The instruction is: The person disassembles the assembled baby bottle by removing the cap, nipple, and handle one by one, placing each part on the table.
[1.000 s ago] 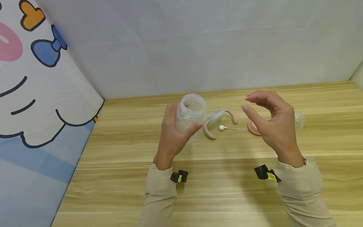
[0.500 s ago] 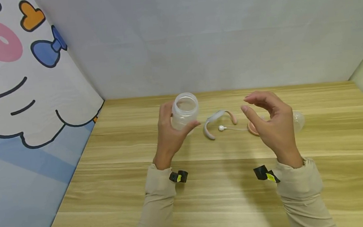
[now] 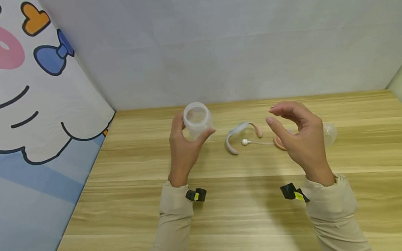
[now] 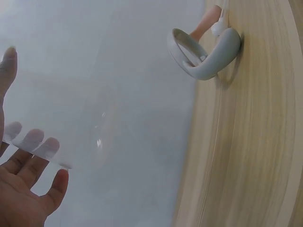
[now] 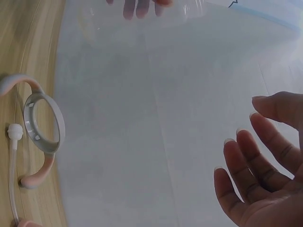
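Note:
A clear baby bottle body [image 3: 201,125] with no lid is held in my left hand [image 3: 185,152], thumb on its near side and fingers round the far side. Its open mouth faces up and toward the head camera. In the left wrist view, fingertips [image 4: 35,139] show through its see-through wall. My right hand [image 3: 300,138] hovers over the table with nothing in it, thumb and fingers bent apart. Between the hands lies a grey and pink two-handled ring [image 3: 239,129], also seen in the right wrist view as a handle ring [image 5: 45,125].
Beside the ring lies a white weighted ball [image 3: 245,142] on a thin straw. The straw leads to a pink round collar [image 3: 280,142], partly behind the right hand. A clear dome-shaped cover [image 3: 330,134] lies right of that hand. A pale wall [image 3: 244,50] borders the wooden table [image 3: 238,218].
My left hand has moved a little to the left with the bottle, tilting its mouth to the left and toward the camera. The right hand stays nearly still.

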A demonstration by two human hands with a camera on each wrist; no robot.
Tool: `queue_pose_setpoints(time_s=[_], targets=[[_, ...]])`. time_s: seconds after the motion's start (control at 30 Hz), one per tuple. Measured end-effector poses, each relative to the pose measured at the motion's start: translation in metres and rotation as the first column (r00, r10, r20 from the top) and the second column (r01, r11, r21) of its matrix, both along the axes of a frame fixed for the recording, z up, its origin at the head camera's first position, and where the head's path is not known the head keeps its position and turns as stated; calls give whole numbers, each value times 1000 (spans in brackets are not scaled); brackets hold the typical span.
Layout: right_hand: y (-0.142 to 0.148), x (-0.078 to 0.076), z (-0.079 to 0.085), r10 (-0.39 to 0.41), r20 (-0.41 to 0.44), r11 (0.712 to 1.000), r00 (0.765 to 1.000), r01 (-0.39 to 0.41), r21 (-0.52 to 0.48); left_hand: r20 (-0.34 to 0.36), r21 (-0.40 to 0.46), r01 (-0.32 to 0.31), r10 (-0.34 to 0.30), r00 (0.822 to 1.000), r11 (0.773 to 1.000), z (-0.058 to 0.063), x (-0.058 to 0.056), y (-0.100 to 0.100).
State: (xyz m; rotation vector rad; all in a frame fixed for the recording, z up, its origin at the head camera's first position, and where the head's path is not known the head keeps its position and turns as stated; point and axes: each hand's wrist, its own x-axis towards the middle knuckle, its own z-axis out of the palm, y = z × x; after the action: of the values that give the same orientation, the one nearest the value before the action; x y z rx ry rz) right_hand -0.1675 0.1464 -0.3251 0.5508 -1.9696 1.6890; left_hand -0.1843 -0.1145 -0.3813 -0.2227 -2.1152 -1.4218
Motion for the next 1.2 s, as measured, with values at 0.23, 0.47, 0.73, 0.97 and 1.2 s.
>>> queue_pose_setpoints(time_s=[0.23, 0.47, 0.73, 0.97, 1.2], targets=[[-1, 0, 1, 4, 0, 1000, 1000, -4, 16, 18, 43, 15, -16, 1000, 999, -3, 0, -2], [0, 0, 2, 5, 6, 1000, 1000, -5, 18, 64, 20, 20, -21, 998, 1000, -8, -1, 0], [0, -1, 1, 8, 7, 1000, 1000, -8, 23, 157, 6, 25, -26, 987, 1000, -17, -3, 3], [-1, 0, 1, 18, 4, 1000, 1000, -18, 17, 215, 35, 52, -58, 975, 998, -21, -5, 3], [0, -1, -1, 11, -3, 1000, 1000, -11, 21, 235, -32, 70, -61, 970, 997, -24, -8, 5]])
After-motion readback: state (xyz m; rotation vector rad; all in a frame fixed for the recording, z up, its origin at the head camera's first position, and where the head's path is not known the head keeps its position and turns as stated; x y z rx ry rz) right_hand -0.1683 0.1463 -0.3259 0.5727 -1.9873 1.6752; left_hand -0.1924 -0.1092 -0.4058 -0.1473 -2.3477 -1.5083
